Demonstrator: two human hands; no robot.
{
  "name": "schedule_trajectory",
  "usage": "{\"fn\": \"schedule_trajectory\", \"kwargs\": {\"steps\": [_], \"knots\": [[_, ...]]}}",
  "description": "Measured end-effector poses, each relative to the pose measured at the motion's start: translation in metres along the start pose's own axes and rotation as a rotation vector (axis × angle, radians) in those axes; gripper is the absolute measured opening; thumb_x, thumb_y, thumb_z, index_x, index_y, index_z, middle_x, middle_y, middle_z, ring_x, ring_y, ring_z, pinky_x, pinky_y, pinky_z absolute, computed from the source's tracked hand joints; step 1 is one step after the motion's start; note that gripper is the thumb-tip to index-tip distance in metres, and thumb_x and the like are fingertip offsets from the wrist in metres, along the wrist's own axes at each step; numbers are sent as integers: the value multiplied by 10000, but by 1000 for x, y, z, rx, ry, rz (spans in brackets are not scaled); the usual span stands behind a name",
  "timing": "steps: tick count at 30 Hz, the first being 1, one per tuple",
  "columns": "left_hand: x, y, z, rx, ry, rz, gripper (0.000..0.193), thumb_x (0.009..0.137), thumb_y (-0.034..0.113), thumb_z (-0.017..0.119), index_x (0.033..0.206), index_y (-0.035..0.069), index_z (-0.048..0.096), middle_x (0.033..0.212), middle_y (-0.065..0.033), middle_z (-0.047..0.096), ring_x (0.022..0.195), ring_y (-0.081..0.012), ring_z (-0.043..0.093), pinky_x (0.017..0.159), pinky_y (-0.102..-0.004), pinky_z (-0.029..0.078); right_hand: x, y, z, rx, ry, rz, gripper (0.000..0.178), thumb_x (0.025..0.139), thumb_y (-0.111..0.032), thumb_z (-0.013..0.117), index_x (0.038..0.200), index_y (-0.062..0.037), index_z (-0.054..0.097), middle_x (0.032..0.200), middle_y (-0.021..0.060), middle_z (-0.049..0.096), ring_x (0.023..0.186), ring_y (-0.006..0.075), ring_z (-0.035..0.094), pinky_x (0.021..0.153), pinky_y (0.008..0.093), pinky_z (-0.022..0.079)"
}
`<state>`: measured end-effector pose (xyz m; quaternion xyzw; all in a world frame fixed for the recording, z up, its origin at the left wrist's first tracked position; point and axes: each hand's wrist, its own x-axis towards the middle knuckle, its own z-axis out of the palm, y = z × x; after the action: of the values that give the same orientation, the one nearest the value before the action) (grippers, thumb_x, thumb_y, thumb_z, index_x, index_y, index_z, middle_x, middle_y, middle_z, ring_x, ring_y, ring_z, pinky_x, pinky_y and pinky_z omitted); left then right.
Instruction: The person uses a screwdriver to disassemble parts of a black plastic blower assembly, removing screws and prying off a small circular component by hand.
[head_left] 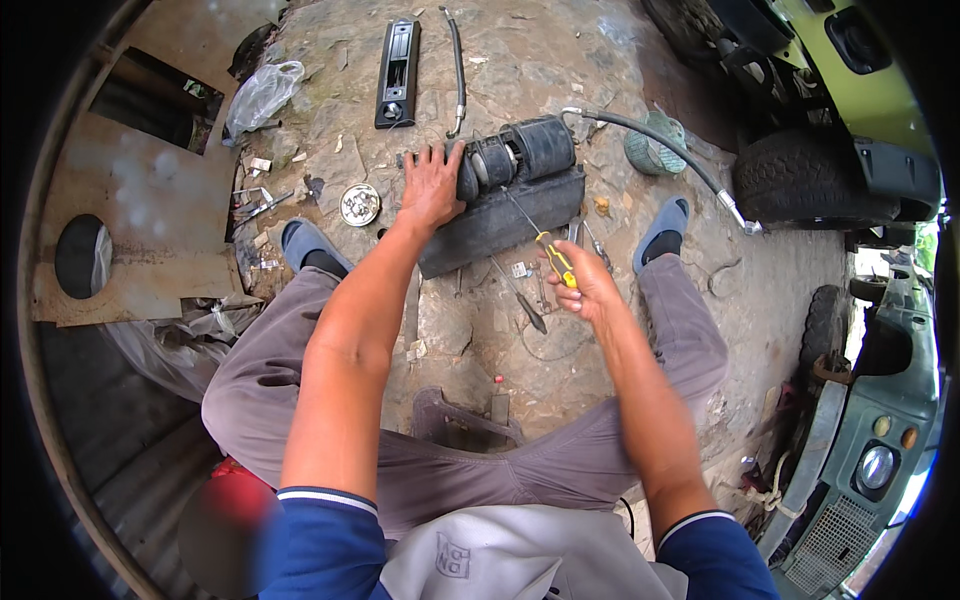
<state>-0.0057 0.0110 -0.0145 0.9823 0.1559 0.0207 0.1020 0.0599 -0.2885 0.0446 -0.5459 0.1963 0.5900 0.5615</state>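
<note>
A black blower unit (505,220) with round housings along its top lies on the rough ground between my feet. My left hand (432,188) grips its left end, fingers spread over the top. In my right hand (582,278) is a yellow-and-black screwdriver (556,258). Its thin shaft slants up and left to the unit's middle, beside the round housings; whether the tip sits in a screw is too small to tell. Just below the unit lies a second screwdriver with a dark handle (530,312), among small metal tools and parts.
A round tin of small parts (360,204) stands left of the unit. Beyond it lie a long black panel (398,75) and a black hose (458,70). Another hose (650,135) curves past a mesh basket (655,142). Vehicles with a tyre (810,180) line the right; another person is lower left.
</note>
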Motion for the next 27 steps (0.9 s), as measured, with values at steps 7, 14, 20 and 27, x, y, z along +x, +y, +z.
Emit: {"fn": "schedule_trajectory", "kwargs": {"steps": [7, 14, 20, 27], "knots": [[-2, 4, -7, -11, -87, -33, 1107, 644, 337, 915, 1580, 125, 364, 1477, -195, 491, 1388, -374, 447, 1157, -555, 325, -11, -13, 15, -1509, 678, -1285, 487, 997, -449, 630, 1185, -1, 660, 706, 229, 674, 639, 337, 705, 560, 520, 540], [0, 1, 0, -8, -16, 2, 1099, 633, 343, 922, 1564, 128, 378, 1426, -188, 526, 1363, -383, 463, 1139, -596, 336, -24, 4, 20, -483, 720, -578, 608, 1038, -540, 562, 1158, 51, 630, 634, 176, 573, 588, 303, 615, 608, 518, 510], [2, 3, -1, 0, -23, -10, 1087, 638, 332, 916, 1564, 136, 381, 1430, -184, 524, 1367, -381, 457, 1143, -589, 334, -28, 20, 26, -1182, 673, -1107, 394, 1043, -359, 583, 1262, -35, 627, 901, 300, 679, 862, 472, 661, 775, 548, 490], [-1, 0, -3, 1, -35, -16, 1073, 638, 329, 903, 1558, 129, 391, 1434, -182, 520, 1367, -373, 456, 1146, -582, 330, -36, 1, 28, -1126, 727, -546, 467, 1017, -441, 622, 1254, -39, 627, 1075, 350, 682, 1011, 486, 678, 810, 535, 513]]}}
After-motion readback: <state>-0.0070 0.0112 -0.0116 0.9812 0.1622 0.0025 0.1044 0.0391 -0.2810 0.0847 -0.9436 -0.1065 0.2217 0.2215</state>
